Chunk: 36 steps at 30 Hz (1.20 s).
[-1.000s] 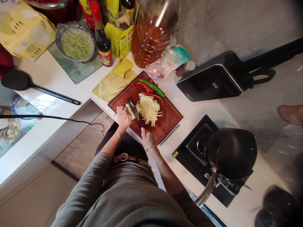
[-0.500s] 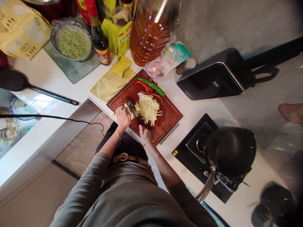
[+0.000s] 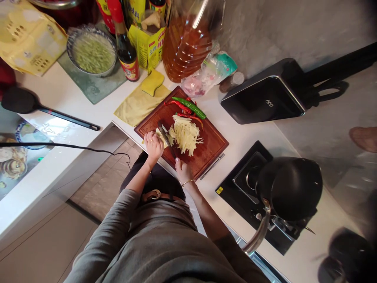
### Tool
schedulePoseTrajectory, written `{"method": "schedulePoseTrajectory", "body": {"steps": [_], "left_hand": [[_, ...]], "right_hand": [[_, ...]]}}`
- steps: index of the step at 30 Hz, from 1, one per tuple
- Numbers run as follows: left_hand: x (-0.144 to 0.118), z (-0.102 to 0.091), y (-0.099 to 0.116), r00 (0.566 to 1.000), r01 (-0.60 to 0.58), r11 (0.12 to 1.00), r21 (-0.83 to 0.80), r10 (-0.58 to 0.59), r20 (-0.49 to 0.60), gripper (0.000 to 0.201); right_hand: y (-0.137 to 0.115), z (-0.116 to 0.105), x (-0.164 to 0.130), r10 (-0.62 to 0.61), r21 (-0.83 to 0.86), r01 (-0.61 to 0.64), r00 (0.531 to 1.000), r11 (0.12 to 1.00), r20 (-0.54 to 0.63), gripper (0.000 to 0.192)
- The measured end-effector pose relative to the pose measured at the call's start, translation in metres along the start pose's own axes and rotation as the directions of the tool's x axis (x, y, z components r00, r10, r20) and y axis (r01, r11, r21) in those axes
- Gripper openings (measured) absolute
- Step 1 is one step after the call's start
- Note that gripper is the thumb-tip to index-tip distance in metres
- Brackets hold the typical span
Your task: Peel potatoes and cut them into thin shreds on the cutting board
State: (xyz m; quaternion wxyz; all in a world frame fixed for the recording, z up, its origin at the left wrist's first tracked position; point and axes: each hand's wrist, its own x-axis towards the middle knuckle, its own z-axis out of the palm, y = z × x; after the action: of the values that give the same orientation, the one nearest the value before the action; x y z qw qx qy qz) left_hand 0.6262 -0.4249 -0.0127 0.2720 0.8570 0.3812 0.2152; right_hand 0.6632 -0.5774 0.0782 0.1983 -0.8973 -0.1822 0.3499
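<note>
My left hand (image 3: 153,145) is closed over pale potato slices (image 3: 160,136) at the near-left part of a brown wooden cutting board (image 3: 211,142). In my right hand (image 3: 183,169), at the board's near edge, is the handle of a kitchen knife (image 3: 166,135). Its dark blade points away from me, beside the fingers of my left hand. A heap of potato strips (image 3: 186,134) lies just right of the blade. Behind the heap rest a long green chili pepper (image 3: 189,107) and several red chili peppers (image 3: 184,107).
A yellow cloth (image 3: 134,108) lies left of the board. Behind stand a sauce bottle (image 3: 129,59), a large oil jug (image 3: 185,51) and a bowl of green pieces (image 3: 93,53). To the right are a black knife block (image 3: 262,100) and a pot (image 3: 294,188) on a stove.
The knife blade has shifted a little against the potato slices, and its side shows more. Both hands keep their holds. The whole view has moved slightly.
</note>
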Motion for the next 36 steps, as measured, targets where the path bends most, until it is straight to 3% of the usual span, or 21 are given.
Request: {"method": "schedulePoseTrajectory", "body": {"steps": [9, 21, 28, 33, 36], "left_hand": [[0.0, -0.001, 0.002, 0.995, 0.057, 0.998, -0.009, -0.056, 0.08, 0.019], [0.0, -0.002, 0.002, 0.992, 0.073, 0.997, -0.007, -0.071, 0.101, 0.021], [0.0, -0.002, 0.003, 0.983, 0.084, 0.995, 0.057, -0.092, 0.162, 0.025], [0.0, -0.003, 0.004, 0.983, 0.063, 0.992, 0.106, -0.08, 0.167, 0.027], [0.0, -0.003, 0.003, 0.982, 0.075, 0.993, 0.087, -0.088, 0.166, 0.026]], "right_hand": [[0.0, -0.008, 0.003, -0.01, 0.014, 0.009, 0.999, 1.0, 0.047, 0.076], [-0.002, -0.012, 0.004, 0.011, 0.052, -0.015, 0.997, 0.999, 0.071, 0.079], [0.002, -0.017, 0.005, 0.033, 0.014, -0.035, 0.987, 0.999, 0.159, 0.082], [-0.005, -0.003, 0.019, 0.053, -0.154, -0.035, 0.992, 0.987, 0.111, 0.075], [-0.005, 0.009, 0.024, 0.028, -0.133, -0.021, 0.998, 0.991, 0.05, 0.073]]}}
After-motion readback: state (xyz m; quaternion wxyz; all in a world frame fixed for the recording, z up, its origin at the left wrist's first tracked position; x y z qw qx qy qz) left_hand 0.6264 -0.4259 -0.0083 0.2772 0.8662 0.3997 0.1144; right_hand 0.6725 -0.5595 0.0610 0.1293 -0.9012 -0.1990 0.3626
